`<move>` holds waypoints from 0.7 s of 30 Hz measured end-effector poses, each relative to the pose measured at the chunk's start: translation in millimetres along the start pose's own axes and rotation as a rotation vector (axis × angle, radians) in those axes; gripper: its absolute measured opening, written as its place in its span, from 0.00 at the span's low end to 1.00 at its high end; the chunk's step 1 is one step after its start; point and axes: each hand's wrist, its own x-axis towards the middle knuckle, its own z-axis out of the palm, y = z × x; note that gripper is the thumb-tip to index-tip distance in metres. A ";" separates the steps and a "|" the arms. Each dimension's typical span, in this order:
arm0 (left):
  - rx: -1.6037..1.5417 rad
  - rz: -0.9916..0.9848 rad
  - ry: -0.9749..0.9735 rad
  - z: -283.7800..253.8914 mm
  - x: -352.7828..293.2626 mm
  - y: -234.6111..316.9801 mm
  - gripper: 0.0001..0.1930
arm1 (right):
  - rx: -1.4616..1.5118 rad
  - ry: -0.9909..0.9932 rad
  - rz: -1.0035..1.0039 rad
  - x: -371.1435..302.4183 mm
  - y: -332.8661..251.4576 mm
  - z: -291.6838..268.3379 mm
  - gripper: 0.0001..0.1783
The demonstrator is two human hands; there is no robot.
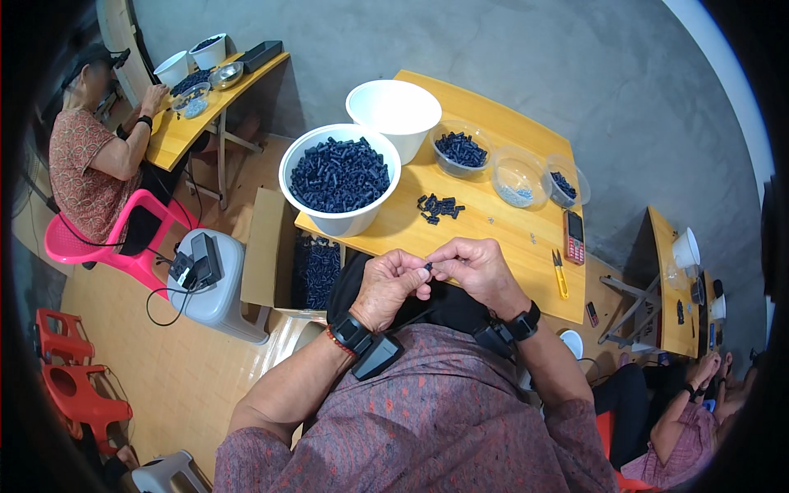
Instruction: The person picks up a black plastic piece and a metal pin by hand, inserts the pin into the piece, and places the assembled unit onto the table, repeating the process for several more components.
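Just in front of my body, both hands meet over the table's near edge. My left hand pinches a small black plastic piece between thumb and fingertips. The fingers of my right hand are pressed together right beside that piece; whatever they grip is too small to name. Beyond them, a loose group of black pieces lies on the yellow wooden table. A white bucket heaped with the same pieces stands at the left, and a second white bucket is behind it.
Clear tubs with black pieces or tiny metal parts line the table's right side. Yellow-handled snips and a red phone lie near the right edge. An open carton and a grey stool stand left. Co-workers sit at other tables.
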 end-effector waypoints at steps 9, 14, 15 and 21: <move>0.110 0.026 0.071 2.4 -3.1 -2.1 0.03 | -0.330 -0.006 -0.254 -7.9 -2.1 10.3 0.08; -0.027 -0.093 0.047 0.5 -3.1 4.2 0.03 | 0.028 0.016 0.079 -11.5 7.5 8.7 0.12; -0.025 -0.094 0.046 1.4 -3.3 5.2 0.03 | 0.009 0.031 0.013 -11.1 13.2 9.7 0.15; -0.073 -0.111 0.019 -2.9 -2.3 6.4 0.04 | -0.189 -0.020 -0.084 -14.4 -3.6 11.1 0.19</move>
